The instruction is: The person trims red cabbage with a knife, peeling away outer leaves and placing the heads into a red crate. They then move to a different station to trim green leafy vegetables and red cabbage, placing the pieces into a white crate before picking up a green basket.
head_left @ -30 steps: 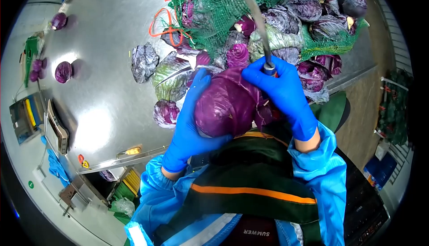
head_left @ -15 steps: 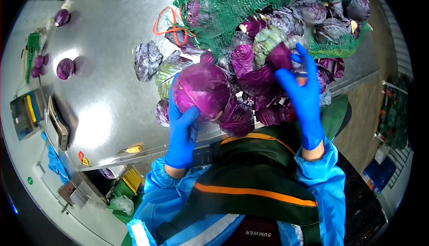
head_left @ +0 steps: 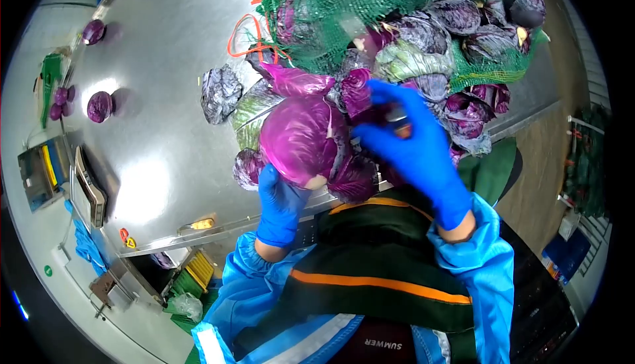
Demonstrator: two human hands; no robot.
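Note:
My left hand point(head_left: 279, 205), in a blue glove, supports a peeled, glossy red cabbage point(head_left: 301, 136) from below, its pale stem end turned toward me. To the right of this cabbage hovers my right hand point(head_left: 420, 145), also gloved, its thumb and forefinger apart. A small object with a shiny band and an orange part point(head_left: 400, 126) sits in its palm; its kind is mostly hidden. Behind the cabbage is a bright purple cabbage leaf point(head_left: 297, 81). More loose leaves point(head_left: 356, 177) lie beneath and beside it.
A green mesh bag point(head_left: 324, 26) with several cabbages covers the table's far right. An orange strap point(head_left: 231, 40) lies beside it. Separate cabbages point(head_left: 100, 106) rest at the left of the metal table point(head_left: 165, 66). Near its front edge are a yellow-handled tool point(head_left: 202, 224) and scissors point(head_left: 127, 237).
My right hand has moved left toward the cabbage, and the leaf it pinched is no longer in its fingers. The cabbage has turned, bringing its stem end into view.

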